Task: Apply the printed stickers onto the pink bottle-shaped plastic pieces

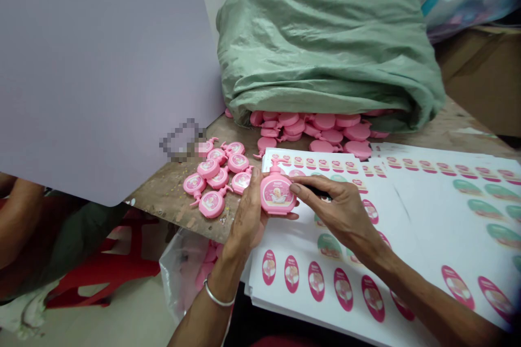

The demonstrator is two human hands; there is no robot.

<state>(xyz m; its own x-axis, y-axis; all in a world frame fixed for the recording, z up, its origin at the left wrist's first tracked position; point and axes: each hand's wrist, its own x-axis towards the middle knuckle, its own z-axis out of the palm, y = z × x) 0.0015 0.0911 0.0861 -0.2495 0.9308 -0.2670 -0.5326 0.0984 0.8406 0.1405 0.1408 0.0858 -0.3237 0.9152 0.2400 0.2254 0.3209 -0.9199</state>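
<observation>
My left hand [249,209] grips a small pink toy pump bottle [272,207] upright, with its front turned toward me. A label [278,193] with a baby in a tub covers the bottle's front. At the bottle's right edge, the thumb and fingertips of my right hand [336,203] touch the label. A slim black tool [319,192] is tucked in the right hand's closed fingers; its kind is mostly hidden. Left of my hands lie several labelled pink bottles [212,203]. Below my right arm are white sticker sheets [301,295] with oval and round labels.
A green sack [325,38] at the back spills pink pieces [325,122] onto the wooden table [163,195]. A grey panel [101,65] blocks the left side. Beyond it are a person's arm [18,222] and a red stool [118,260]. A clear bag [175,271] hangs below the table edge.
</observation>
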